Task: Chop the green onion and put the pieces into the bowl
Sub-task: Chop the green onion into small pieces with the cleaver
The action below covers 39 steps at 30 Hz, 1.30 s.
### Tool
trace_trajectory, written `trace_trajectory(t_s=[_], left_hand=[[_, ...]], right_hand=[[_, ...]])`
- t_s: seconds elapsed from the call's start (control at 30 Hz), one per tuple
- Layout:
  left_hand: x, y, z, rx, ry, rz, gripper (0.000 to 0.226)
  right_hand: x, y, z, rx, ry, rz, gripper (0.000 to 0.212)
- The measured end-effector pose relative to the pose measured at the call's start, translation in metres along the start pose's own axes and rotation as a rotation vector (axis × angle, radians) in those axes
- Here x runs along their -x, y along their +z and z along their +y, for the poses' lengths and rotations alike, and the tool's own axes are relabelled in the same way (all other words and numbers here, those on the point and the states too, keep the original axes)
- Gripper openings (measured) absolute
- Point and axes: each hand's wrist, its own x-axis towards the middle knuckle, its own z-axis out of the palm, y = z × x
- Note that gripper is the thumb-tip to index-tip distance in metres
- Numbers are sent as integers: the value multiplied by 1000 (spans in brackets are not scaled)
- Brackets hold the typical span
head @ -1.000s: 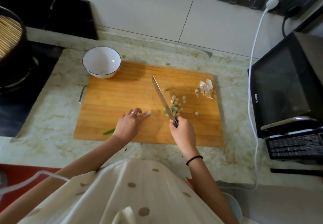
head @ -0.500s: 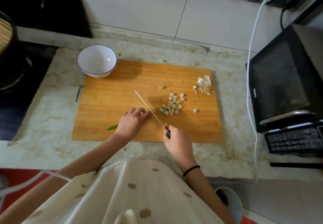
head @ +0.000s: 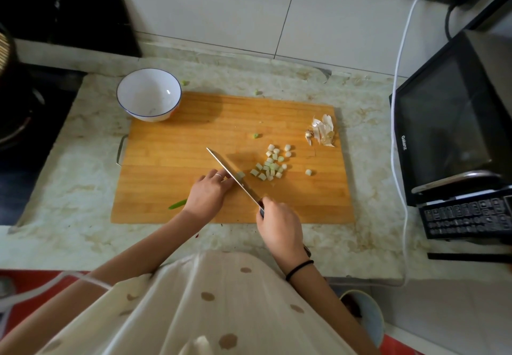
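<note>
While the knife (head: 235, 178) chops: right hand (head: 279, 227) grips its handle; left hand (head: 207, 193) curls over the green onion (head: 177, 204).
Next: probably feed the onion toward the blade; bowl (head: 118, 96) unfilled.

The one legible word is the brand "Galanz", in small white letters running vertically along the left edge of the door of the black microwave oven (head: 443, 121) at the right of the table (head: 69, 182). The keys of its control panel (head: 465, 217) carry pale markings, perhaps symbols or digits, too blurred to read.
</note>
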Motion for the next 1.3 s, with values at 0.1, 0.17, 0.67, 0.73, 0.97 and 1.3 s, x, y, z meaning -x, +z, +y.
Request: trace_trajectory(t_s=[0.1, 0.17, 0.67, 0.73, 0.97, 1.3], left_hand=[[-1, 0, 1, 1, -7, -18, 51], [-1, -1, 2, 26, -46, -28, 51], [-2, -1, 4, 30, -94, -114, 56], [-1, -3, 6, 1, -106, -110, 53], [3, -4, 8, -3, -121, -143, 65], [-2, -2, 2, 107, -74, -11, 58]], right_hand=[[-4, 1, 1, -43, 38, -33, 10], [-7, 3, 0, -67, 70, -57, 12], [-38, 8, -14, -141, 91, -73, 17], [-39, 7, -11, -178, 95, -82, 15], [-38, 5, 2, -315, 229, -40, 13], [-14, -3, 13, -259, 91, -23, 22]])
